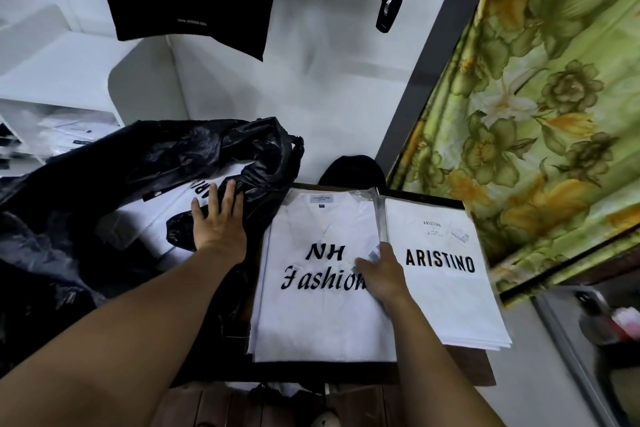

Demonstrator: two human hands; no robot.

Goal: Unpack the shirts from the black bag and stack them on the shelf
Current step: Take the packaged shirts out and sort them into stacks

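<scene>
In the black bag at left, at least one more wrapped shirt - pinned under the left hand, laid flat with fingers straight across plastic and pack. Just beside, on the dark table, two piles edge to edge: the NH Fashion stack under the right hand, thumb on top near the right edge, fingers tucked from sight, pinching or merely pressing impossible to tell, and the Aristino stack. Best to peel the bag's lip back, slide the pack out flat rather than by a corner, then carry squared piles to the white shelf far left, already holding wrapped garments.
</scene>
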